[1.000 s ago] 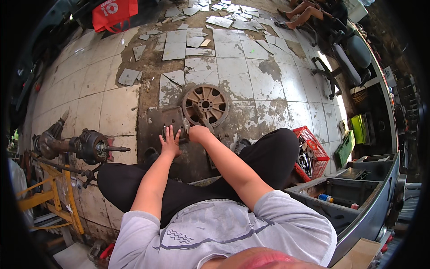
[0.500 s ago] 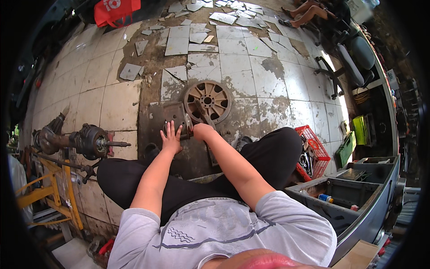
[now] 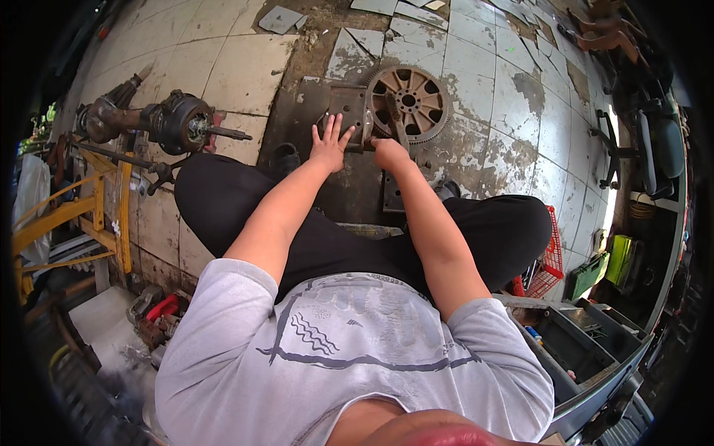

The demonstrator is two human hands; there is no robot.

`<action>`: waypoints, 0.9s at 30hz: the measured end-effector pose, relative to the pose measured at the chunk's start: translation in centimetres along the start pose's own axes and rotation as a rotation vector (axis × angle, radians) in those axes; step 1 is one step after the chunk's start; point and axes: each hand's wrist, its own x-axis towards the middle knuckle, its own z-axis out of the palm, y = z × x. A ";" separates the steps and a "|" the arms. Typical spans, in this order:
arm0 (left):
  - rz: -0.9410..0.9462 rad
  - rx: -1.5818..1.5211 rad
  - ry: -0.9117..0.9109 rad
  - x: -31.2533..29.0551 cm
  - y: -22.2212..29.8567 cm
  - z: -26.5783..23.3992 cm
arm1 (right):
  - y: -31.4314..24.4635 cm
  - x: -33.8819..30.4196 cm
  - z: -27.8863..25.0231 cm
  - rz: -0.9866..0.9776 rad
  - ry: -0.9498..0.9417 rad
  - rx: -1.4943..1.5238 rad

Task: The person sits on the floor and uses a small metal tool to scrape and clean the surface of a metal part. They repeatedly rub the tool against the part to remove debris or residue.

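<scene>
My left hand (image 3: 329,146) rests with spread fingers on a rusty metal plate (image 3: 345,102) that has holes in it. Just to the right, my right hand (image 3: 390,154) is closed at the plate's near right edge; what its fingers grip is mostly hidden. A brown toothed flywheel (image 3: 418,110) with spokes lies flat beyond my right hand. Across its left part runs a dark bar (image 3: 399,123), its lower end close to my knuckles. Near my right wrist, a dark metal piece with holes (image 3: 392,192) lies on the floor.
A rusty axle assembly (image 3: 175,126) with a protruding shaft sits at the left, above a yellow frame (image 3: 104,204). At the right are a red plastic basket (image 3: 551,256), a grey compartmented tool cabinet (image 3: 591,383) and a chair (image 3: 654,152). Broken tiles (image 3: 281,19) lie at the far side.
The view has shifted, so the plate, flywheel and hands appear higher and farther right. Both hands keep nearly the same places at the plate, the left spread and the right closed.
</scene>
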 end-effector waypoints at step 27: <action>0.019 -0.057 -0.024 -0.8 0.6 -1.5 | -2.0 -0.9 -0.3 0.114 0.009 -0.018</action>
